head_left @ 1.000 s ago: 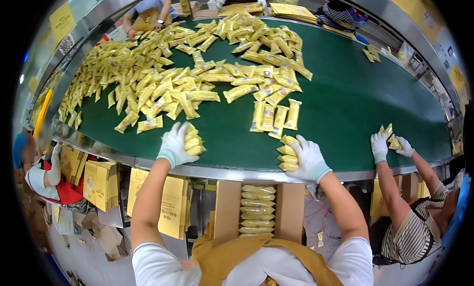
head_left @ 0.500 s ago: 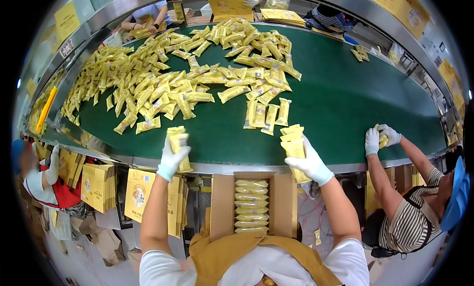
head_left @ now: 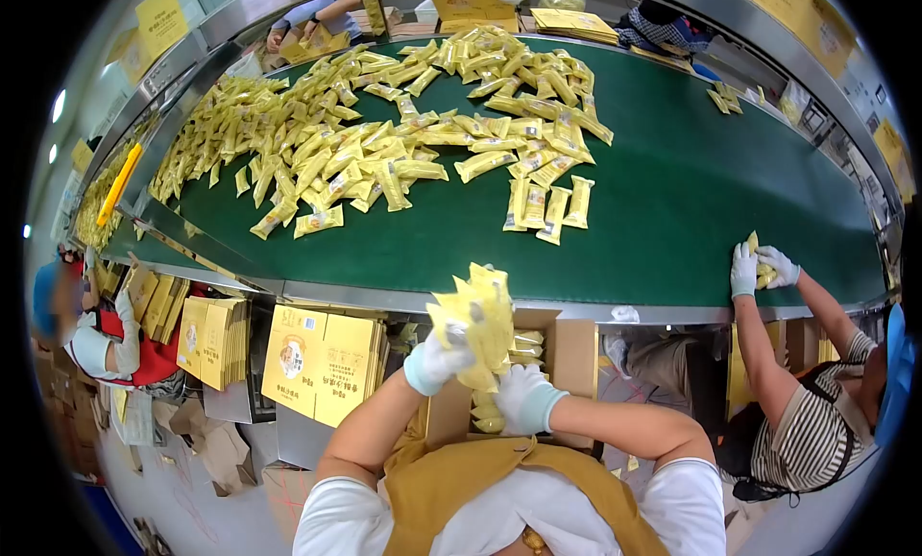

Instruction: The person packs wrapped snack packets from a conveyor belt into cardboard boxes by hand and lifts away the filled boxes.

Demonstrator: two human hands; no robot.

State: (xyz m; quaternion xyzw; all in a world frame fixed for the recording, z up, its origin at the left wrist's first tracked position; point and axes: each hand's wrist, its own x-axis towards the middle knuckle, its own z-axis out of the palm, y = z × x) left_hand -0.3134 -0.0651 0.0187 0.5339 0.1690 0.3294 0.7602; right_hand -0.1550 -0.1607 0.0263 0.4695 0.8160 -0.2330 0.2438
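My left hand (head_left: 440,362), in a white glove, is closed around a bundle of yellow wrapped snack packets (head_left: 488,311) held above the near belt edge. My gloved right hand (head_left: 525,399) is against the bundle's lower end, fingers curled and partly hidden. Both hands are over an open cardboard box (head_left: 574,354) in front of my body. Yellow packets (head_left: 526,343) lie in rows inside it, largely covered by my hands. Beyond, several loose packets (head_left: 547,210) lie together on the green conveyor belt (head_left: 653,201).
A big heap of packets (head_left: 336,157) covers the belt's left and middle. Folded yellow cartons (head_left: 322,364) stand at my left. To the right, a co-worker's gloved hands (head_left: 764,268) hold packets on the belt. Other people work at the left and across. The metal belt edge (head_left: 403,302) runs before me.
Both hands have come from the belt edge toward each other over the box. The packets, held separately in each hand before, now appear as one bundle. The view has shifted slightly.
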